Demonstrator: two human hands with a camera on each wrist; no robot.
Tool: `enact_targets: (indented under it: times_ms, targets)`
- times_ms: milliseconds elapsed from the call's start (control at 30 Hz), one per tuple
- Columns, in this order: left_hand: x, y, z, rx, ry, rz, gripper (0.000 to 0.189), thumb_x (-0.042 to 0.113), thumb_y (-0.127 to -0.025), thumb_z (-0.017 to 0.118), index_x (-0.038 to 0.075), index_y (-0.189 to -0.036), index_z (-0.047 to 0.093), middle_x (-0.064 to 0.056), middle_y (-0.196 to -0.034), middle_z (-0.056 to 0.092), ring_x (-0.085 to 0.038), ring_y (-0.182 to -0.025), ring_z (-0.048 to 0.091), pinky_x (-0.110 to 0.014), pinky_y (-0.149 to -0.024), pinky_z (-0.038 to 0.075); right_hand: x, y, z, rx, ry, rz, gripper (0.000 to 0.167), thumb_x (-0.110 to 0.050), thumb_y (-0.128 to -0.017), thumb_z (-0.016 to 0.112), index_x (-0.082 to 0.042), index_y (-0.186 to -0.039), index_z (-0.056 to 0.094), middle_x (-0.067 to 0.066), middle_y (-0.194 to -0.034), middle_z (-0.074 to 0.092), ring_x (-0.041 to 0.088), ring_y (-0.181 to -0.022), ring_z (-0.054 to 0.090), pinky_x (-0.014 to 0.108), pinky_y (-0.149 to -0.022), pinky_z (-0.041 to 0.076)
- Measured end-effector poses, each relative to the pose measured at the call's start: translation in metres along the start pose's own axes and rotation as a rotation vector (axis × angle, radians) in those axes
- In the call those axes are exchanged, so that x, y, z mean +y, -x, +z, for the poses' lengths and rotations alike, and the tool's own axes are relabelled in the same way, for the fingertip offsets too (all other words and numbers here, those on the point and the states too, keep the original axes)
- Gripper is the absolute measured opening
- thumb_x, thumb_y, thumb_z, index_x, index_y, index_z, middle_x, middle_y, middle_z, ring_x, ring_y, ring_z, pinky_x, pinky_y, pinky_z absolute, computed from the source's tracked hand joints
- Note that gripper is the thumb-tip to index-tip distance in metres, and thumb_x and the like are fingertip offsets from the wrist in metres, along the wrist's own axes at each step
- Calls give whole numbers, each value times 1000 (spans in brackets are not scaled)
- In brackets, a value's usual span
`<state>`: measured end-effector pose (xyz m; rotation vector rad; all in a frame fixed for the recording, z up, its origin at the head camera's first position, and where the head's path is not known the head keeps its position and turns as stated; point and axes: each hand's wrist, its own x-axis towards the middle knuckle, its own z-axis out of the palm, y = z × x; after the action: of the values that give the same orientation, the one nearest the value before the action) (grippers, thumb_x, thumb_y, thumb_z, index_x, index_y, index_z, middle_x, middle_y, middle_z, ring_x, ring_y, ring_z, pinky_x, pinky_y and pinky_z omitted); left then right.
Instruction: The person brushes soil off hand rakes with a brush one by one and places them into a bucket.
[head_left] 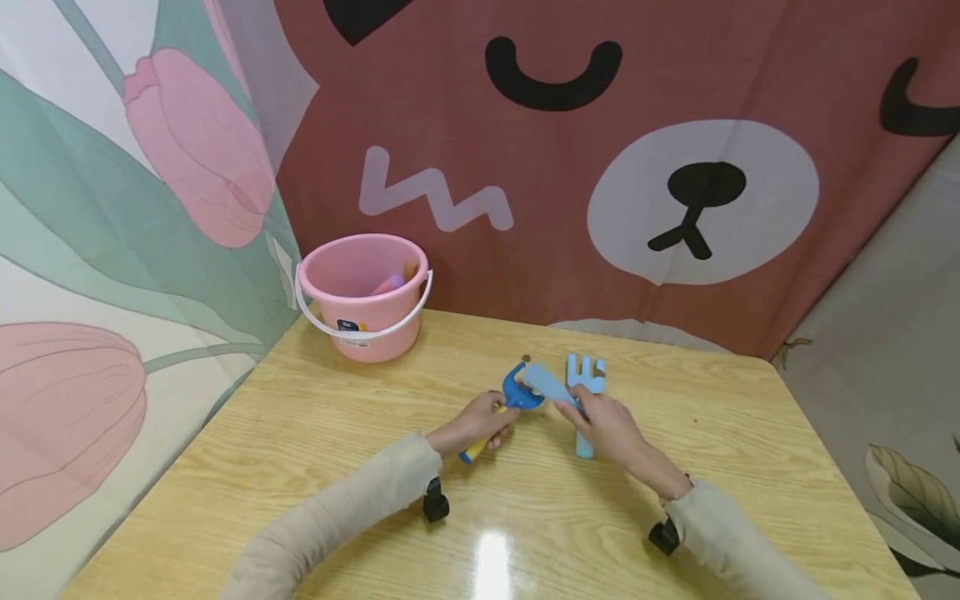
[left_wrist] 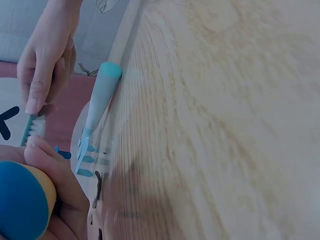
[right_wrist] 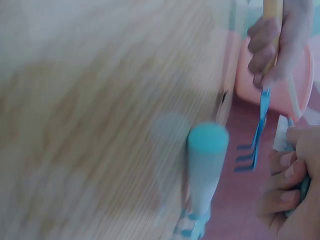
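My left hand point(head_left: 483, 419) grips the yellow handle point(left_wrist: 46, 187) of a small blue hand rake point(head_left: 521, 392), its tined head tilted up and away from me. A light blue brush point(head_left: 547, 383) with white bristles point(left_wrist: 36, 126) is held in my right hand point(head_left: 611, 423), its head overlapping the rake's head in the head view. Beneath and beside the right hand, a pale blue hand fork point(head_left: 585, 445) lies on the table with its tines toward the back. A brown bit point(head_left: 598, 374) shows on those tines, and another brown bit point(head_left: 527, 358) at the blue rake's tip.
At the back left of the wooden table point(head_left: 570, 525) stands a pink bucket point(head_left: 375, 342) with a white handle, with pinkish and brown things inside. A patterned cloth point(head_left: 465, 108) hangs right behind the table's back edge.
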<state>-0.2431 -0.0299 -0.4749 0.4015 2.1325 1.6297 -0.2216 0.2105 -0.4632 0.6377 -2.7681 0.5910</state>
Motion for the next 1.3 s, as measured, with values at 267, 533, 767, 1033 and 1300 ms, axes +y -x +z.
enact_targets:
  times_ms: [267,533,767,1033,1300]
  targets:
    - [2,-1,0,-4,-5,16,23,18,-102,56,3,-88,46,-9,-64,53,-10,-41,47,-23,-43,43,-6,0,4,-16,20,-38,28,-29,-101,60,-1,-106,61,-9,-52,37,4,-40,32,23,-38,28]
    - [0,2,-3,13,-6,-11,25,18,-103,55,7,-84,44,-7,-63,51,-11,-42,46,-23,-44,42,5,1,2,43,44,41,27,-29,-100,60,-2,-105,61,-7,-50,35,7,-39,29,24,-39,24]
    - [2,1,-4,18,-22,13,23,20,-103,55,-1,-94,51,-8,-64,52,-10,-42,46,-23,-43,43,-12,-4,3,-12,-22,-70,28,-30,-101,59,-3,-103,61,-10,-53,38,3,-41,33,22,-39,30]
    - [1,3,-5,8,-11,9,24,17,-102,55,5,-85,44,-8,-62,52,-10,-41,46,-23,-43,43,-3,-3,2,24,22,25,32,-29,-101,58,1,-110,62,-7,-50,37,7,-39,30,24,-39,26]
    - [-3,1,-7,30,41,-42,19,12,-100,59,2,-103,43,-8,-64,52,-10,-42,45,-21,-42,41,10,0,-6,62,54,103,39,-32,-102,57,5,-115,60,-4,-52,40,10,-41,34,26,-40,27]
